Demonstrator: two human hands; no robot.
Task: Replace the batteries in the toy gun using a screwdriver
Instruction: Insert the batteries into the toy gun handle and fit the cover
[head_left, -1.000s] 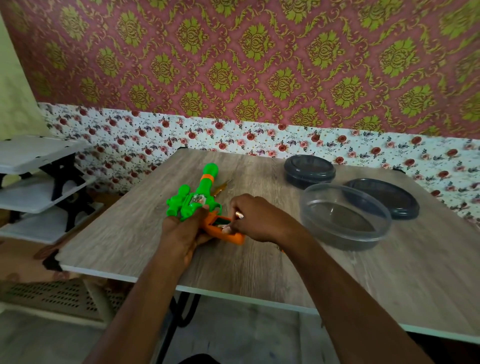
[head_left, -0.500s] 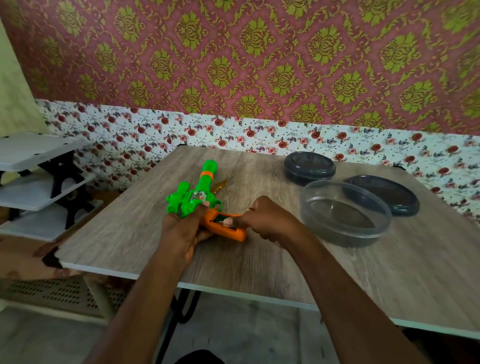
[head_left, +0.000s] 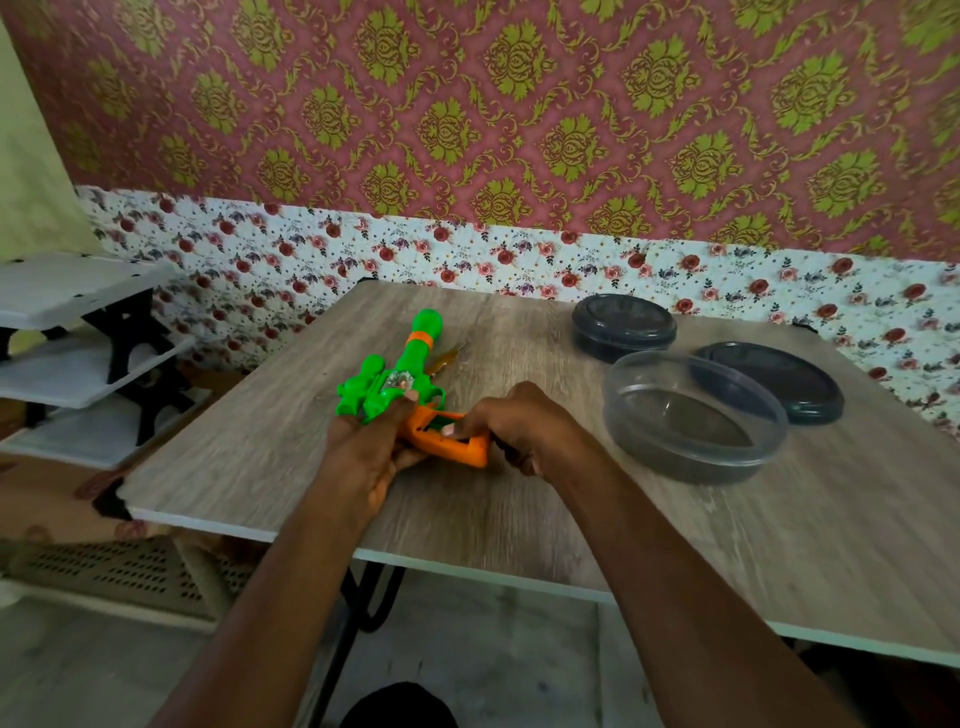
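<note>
Patterned wallpaper (head_left: 519, 104) in red and green backs a wood-grain table (head_left: 519, 519), and from my remote seat I see both hands meeting near its left front part. Between them lies the toy gun (head_left: 410, 358), resting on the tabletop with its green barrel pointing away from me and its orange grip (head_left: 457, 449) angled toward the right. My left hand (head_left: 363, 457) clasps the gun where the green body joins the grip, the thumb laid across the top of the body. My right hand (head_left: 524, 431) has its fingers curled about the butt end of the grip, and its thumb tip sits on the open recess in the grip's upper face; I cannot make out what is inside that recess. Just beyond the barrel, a small amber object (head_left: 448, 358) lies on the table, too blurred to name. Well to the right stand a clear tub (head_left: 649, 457) and two dark lids (head_left: 623, 325), apart from both hands. A white shelf unit (head_left: 67, 291) stands off the table's left side.
</note>
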